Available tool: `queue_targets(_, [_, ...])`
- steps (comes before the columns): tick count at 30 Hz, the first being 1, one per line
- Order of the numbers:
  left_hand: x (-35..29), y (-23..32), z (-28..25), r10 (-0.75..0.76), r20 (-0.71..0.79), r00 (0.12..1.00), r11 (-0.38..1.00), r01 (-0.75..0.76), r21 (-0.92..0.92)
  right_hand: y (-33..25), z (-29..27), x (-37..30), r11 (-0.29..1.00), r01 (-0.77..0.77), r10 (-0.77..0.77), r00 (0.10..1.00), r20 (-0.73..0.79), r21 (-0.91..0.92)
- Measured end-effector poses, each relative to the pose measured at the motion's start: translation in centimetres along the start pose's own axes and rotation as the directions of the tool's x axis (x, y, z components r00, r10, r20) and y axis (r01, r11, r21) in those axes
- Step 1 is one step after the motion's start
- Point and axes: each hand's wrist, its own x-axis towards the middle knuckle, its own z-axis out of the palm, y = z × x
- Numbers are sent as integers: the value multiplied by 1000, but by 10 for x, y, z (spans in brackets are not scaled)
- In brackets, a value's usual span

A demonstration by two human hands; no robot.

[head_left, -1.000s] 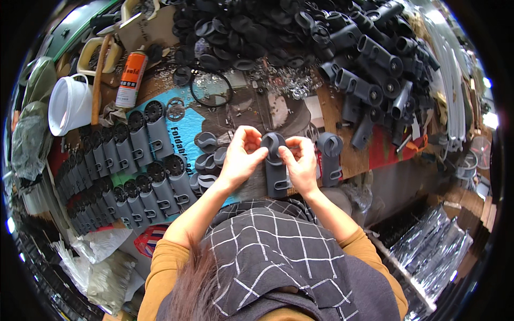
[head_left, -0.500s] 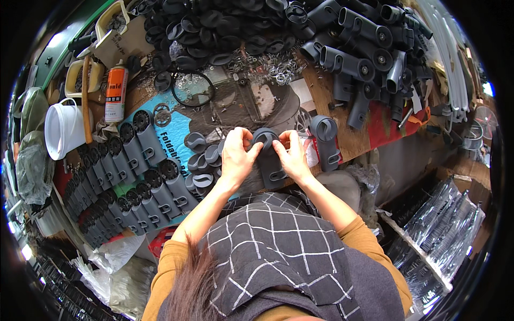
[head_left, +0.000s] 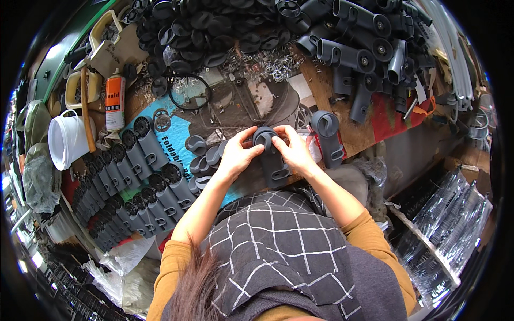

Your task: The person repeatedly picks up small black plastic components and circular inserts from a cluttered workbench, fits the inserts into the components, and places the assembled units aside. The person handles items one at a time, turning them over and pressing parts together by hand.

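Both my hands close around the round top of a dark grey plastic housing (head_left: pixel 272 170) at the table's near edge. A round knob with a raised curved grip sits at its top. My left hand (head_left: pixel 241 153) grips the left rim between thumb and fingers. From the other side, my right hand (head_left: pixel 293 151) presses its thumb on the knob, fingers bent round the far rim. A similar housing with its knob (head_left: pixel 326 134) lies just right of my right hand. Several loose grey knobs (head_left: pixel 212 157) lie left of my left hand.
Rows of grey housings (head_left: pixel 126 166) fill the left side. Black knobs (head_left: pixel 209 32) and black tubular parts (head_left: pixel 353 53) are heaped at the back, with loose metal rings (head_left: pixel 281 68) between. A spray can (head_left: pixel 114 101) and white bucket (head_left: pixel 69 139) stand left.
The whole view has shifted slightly. My hands stay at the top of the housing, and my right thumb and fingers have moved a little across the knob.
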Motion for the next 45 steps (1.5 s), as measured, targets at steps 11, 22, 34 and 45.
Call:
queue_targets(11, [17, -5, -3, 82, -15, 997, 957, -74, 281, 13, 15, -1, 987, 77, -93, 989, -118, -140])
queue_targets(22, [-34, 55, -9, 63, 397, 915, 968, -153, 200, -47, -13, -39, 969, 244, -240, 966, -93, 35])
queue_targets(34, [-98, 76, 13, 367, 452, 813, 780, -533, 326, -100, -13, -99, 797, 516, -563, 823, -77, -314])
queue_targets(45, [-100, 65, 25, 619, 356, 700, 541, -709, 452, -98, -11, -100, 885, 458, -466, 871, -155, -84])
